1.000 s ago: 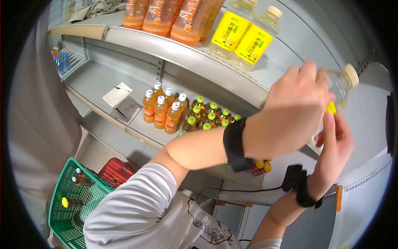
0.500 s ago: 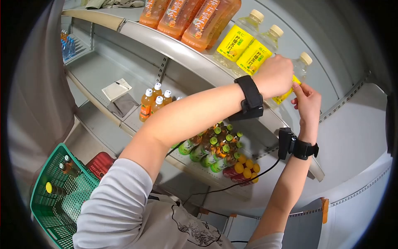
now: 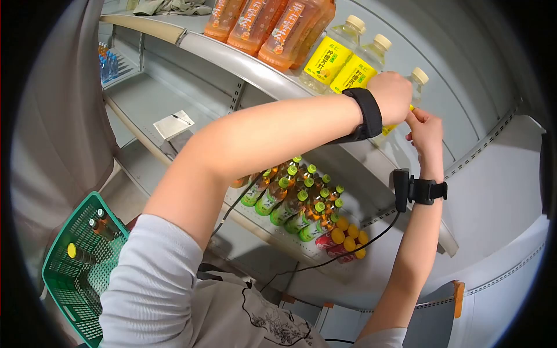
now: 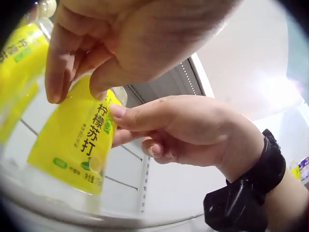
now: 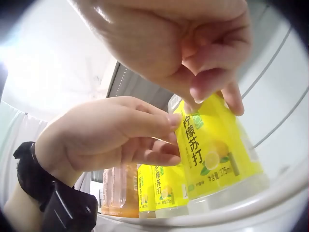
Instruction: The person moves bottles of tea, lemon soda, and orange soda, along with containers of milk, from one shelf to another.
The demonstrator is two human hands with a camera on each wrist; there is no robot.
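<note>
A clear bottle with a yellow label (image 3: 419,82) stands at the right end of the upper shelf, its base close to the front lip. My left hand (image 3: 391,95) holds it from the left side, thumb on the label and fingers round the edge, as the left wrist view shows. On the other side my right hand (image 3: 426,136) pinches the bottle's edge by the label between thumb and fingers. In the right wrist view the label (image 5: 217,140) faces outward. Two matching bottles (image 3: 355,69) stand just left of it.
Orange drink bottles (image 3: 284,35) stand further left on the upper shelf (image 3: 243,64). Below are green-capped bottles (image 3: 299,197), yellow-topped red cans (image 3: 348,238) and a white notepad (image 3: 174,124). A green basket (image 3: 84,203) holding several bottles is at lower left. A cable (image 3: 331,261) runs from my right wrist.
Both hands have brought the bottle leftward, from a tilted position out at the right to standing beside the two matching bottles. Over the last half second the hands have barely moved.
</note>
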